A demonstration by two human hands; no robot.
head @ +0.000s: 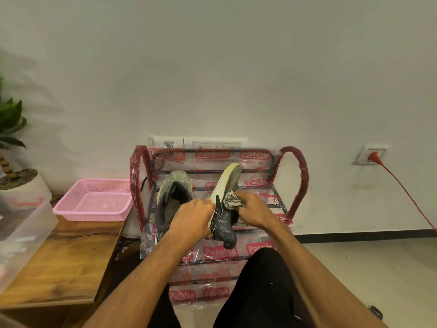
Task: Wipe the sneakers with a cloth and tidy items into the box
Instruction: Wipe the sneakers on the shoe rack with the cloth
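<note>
Gripping the tilted sneaker [226, 224] above the rack [298, 176], the left hand [192, 218] turns its side toward the cloth [233, 200], which the right hand [253, 211] bunches in curled fingers against it. The second sneaker [173, 194] rests just left; the clear box [23, 224] sits far left.

One grey sneaker [173, 202] lies opening-up on the rack [300, 176]. The other sneaker [224, 222] is tipped sideways, with its pale sole facing left and a crumpled cloth [233, 200] against its upper. Clear box [28, 223] — on the table [71, 256].
</note>
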